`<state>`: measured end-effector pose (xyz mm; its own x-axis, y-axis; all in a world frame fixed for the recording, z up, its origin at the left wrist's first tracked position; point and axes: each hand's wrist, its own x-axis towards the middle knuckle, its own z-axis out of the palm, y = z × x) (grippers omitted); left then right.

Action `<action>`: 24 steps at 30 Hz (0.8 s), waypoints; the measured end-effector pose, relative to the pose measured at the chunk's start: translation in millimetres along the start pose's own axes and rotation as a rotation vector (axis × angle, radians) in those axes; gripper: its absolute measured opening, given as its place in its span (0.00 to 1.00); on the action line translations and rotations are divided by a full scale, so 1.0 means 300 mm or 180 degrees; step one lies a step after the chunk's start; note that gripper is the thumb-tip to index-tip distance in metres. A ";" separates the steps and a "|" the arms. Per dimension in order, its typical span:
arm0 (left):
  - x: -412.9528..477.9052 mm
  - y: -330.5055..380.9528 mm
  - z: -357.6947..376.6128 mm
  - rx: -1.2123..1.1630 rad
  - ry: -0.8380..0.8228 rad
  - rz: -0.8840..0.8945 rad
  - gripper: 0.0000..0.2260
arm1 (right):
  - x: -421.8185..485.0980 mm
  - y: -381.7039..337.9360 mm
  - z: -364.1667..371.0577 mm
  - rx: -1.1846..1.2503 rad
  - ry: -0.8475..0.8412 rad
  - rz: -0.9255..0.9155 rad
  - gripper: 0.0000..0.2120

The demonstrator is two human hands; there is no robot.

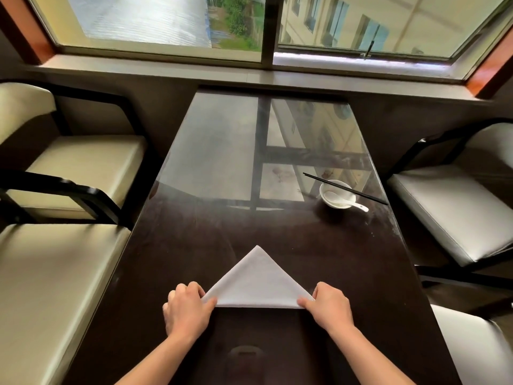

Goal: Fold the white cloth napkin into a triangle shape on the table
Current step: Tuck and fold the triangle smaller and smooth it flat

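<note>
The white cloth napkin [256, 282] lies flat on the dark glass-topped table [194, 232] as a triangle, its apex pointing away from me and its long folded edge toward me. My left hand [187, 309] pinches the napkin's left corner between thumb and fingers. My right hand [329, 305] pinches the right corner the same way. Both forearms reach in from the table's near edge.
A white bowl [336, 194] with a white spoon stands at the right of the table, black chopsticks [344, 187] laid across its rim. Cream-cushioned chairs [69, 168] flank the table on both sides. A windowsill [249, 76] runs behind the far end.
</note>
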<state>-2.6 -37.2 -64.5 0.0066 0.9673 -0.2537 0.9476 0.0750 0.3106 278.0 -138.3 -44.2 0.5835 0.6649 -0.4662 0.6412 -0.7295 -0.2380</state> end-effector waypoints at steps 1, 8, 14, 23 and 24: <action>-0.003 0.001 0.000 -0.0003 0.0044 -0.0007 0.10 | -0.001 0.000 -0.001 0.0036 -0.0017 0.0040 0.18; 0.018 0.075 0.017 0.0544 0.0371 0.0882 0.25 | -0.014 -0.037 -0.007 -0.0081 0.0126 -0.0185 0.14; 0.078 0.243 0.120 0.0793 0.0211 0.2976 0.31 | -0.006 -0.020 0.002 0.0108 0.0122 -0.0273 0.17; 0.125 0.249 0.210 0.1048 -0.0019 0.2750 0.35 | 0.013 -0.004 0.024 0.0178 0.0197 -0.0291 0.16; 0.125 0.233 0.203 0.1023 0.0009 0.2607 0.35 | 0.012 -0.005 0.021 0.0197 0.0198 -0.0291 0.16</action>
<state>83.3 -10.4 -108.1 0.7233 0.6878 -0.0616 0.6894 -0.7142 0.1209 276.0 -135.9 -50.8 0.5550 0.7364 -0.3870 0.6623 -0.6726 -0.3300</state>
